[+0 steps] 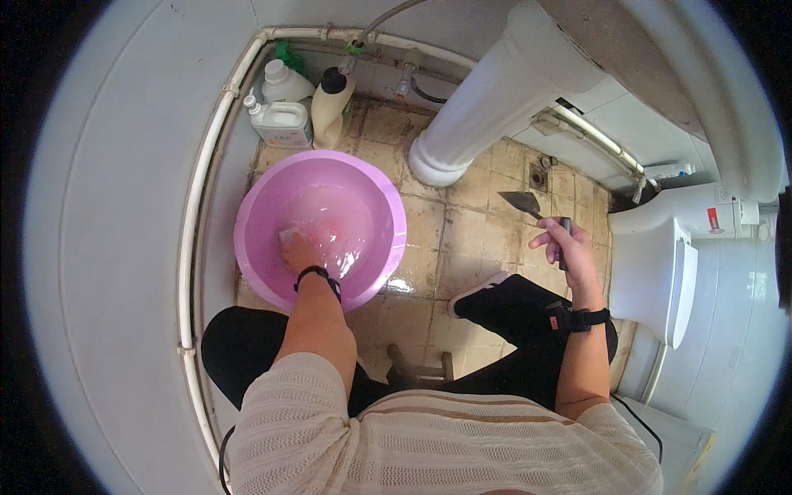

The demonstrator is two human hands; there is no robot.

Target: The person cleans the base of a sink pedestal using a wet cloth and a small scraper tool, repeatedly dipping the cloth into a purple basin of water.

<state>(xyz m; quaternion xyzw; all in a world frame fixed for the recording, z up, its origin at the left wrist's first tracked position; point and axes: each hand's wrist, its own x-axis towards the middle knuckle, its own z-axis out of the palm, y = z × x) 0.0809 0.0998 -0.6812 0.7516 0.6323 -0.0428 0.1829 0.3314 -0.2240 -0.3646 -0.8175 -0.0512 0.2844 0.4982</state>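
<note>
My right hand is closed round the dark handle of a scraper, whose flat, dark triangular blade points left above the floor. My left hand reaches down into a pink-purple plastic basin with shallow water in it. Its fingers are bent on a small whitish piece, too blurred by the water to tell whether it is a cloth or a sponge. Some reddish colour shows in the water beside that hand. Black bands circle both my wrists.
Behind the basin stand a white pump jug, another white bottle and a cream bottle with a black cap. A white pedestal rises from the wet tiled floor. To the right is a white toilet. Pipes run along the walls.
</note>
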